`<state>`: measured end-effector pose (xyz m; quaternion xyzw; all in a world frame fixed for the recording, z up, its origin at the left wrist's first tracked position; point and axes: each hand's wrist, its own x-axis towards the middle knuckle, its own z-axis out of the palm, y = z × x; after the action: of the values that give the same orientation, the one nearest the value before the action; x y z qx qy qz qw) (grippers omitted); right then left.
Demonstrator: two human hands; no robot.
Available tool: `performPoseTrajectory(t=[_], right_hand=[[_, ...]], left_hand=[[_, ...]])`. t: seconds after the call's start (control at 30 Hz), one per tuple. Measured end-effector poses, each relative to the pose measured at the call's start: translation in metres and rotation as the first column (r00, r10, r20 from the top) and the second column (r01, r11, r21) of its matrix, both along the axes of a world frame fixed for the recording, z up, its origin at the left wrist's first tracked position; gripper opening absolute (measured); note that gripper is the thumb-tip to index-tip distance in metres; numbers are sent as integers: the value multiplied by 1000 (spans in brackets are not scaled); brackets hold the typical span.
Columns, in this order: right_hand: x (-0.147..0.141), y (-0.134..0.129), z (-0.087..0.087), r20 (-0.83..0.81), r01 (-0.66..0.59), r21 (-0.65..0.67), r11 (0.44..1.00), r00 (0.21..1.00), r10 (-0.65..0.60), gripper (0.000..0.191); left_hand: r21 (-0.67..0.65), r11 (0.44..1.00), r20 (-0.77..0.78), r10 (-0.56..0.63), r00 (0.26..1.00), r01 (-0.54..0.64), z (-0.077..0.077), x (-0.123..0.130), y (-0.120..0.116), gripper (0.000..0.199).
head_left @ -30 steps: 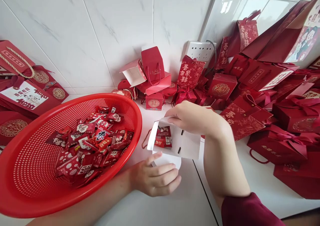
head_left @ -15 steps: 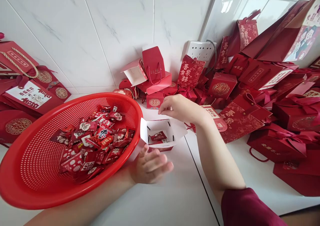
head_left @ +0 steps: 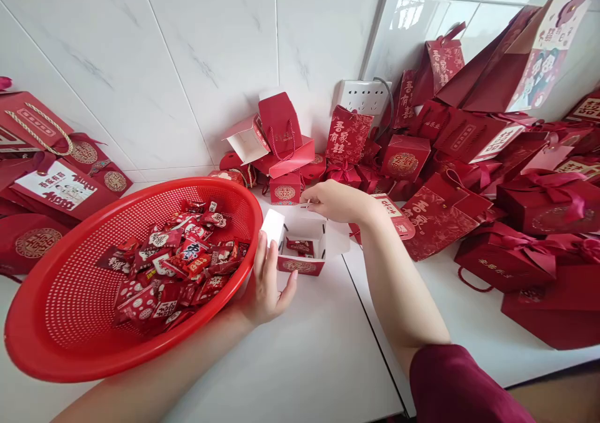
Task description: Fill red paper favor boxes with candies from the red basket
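Observation:
A small red gift box (head_left: 300,266) with a white inside stands on the counter, its lid and side flaps up. Red-wrapped candies (head_left: 300,248) lie in the bottom of it. At its front left corner is my left hand (head_left: 266,285), fingers apart and fingertips against the white left flap (head_left: 273,226). My right hand (head_left: 336,199) is over the box's back edge, palm down, its fingers bent together; what they pinch, if anything, is hidden. Left of the box, a red plastic basket (head_left: 51,348) holds many wrapped candies (head_left: 187,254).
Red gift boxes (head_left: 285,123) are stacked against the tiled wall behind. A pile of red bags and boxes (head_left: 435,217) fills the right side, and more red boxes (head_left: 56,185) stand at far left. A white power strip (head_left: 364,97) leans on the wall.
My left hand has moved up and left from in front of the box to its left flap, which now stands more upright. My right hand stays near the back edge. The view has shifted slightly.

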<state>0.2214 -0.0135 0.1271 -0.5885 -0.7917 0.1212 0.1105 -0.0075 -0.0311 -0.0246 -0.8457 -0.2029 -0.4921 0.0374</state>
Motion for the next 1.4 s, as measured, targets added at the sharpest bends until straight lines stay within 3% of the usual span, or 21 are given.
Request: performPoseTrajectory(t=[0.23, 0.3, 0.43, 0.6, 0.77, 0.83, 0.9, 1.07, 1.2, 1.4], right_hand=[[13, -3, 3, -77, -83, -31, 996, 994, 81, 22], [11, -3, 3, -78, -112, -41, 993, 991, 108, 22], [1, 1, 0, -91, -158, -41, 987, 984, 153, 23], [-7, -1, 1, -138, -163, -52, 985, 978, 155, 24], [0, -15, 9, -28, 144, -60, 988, 989, -146, 35], [3, -19, 11, 66, 269, -94, 959, 962, -263, 31], [3, -22, 14, 113, 310, -147, 939, 949, -295, 23], [-8, -24, 20, 11, 159, -154, 975, 987, -159, 23], [-14, -23, 20, 23, 74, -180, 981, 997, -71, 17], [-9, -14, 14, -62, -14, -233, 972, 998, 0, 48]], left_hand=[[296, 955, 68, 0, 998, -20, -2, 2, 0, 97], [303, 953, 61, -32, 998, 12, -1, 2, -1, 101], [114, 985, -32, -130, 991, 133, 6, 3, 2, 96], [-86, 980, -212, -193, 958, 179, 16, 3, 3, 64], [-160, 972, -205, -201, 958, 170, 15, 4, 2, 36], [-167, 971, -201, -204, 958, 172, 14, 4, 3, 32], [-166, 970, -194, -209, 958, 178, 13, 5, 4, 31], [-149, 972, -190, -207, 960, 180, 14, 7, 2, 28], [-172, 974, -185, -178, 966, 146, 13, 4, 2, 31], [-417, 909, -64, -28, 998, -1, 8, 3, 8, 19]])
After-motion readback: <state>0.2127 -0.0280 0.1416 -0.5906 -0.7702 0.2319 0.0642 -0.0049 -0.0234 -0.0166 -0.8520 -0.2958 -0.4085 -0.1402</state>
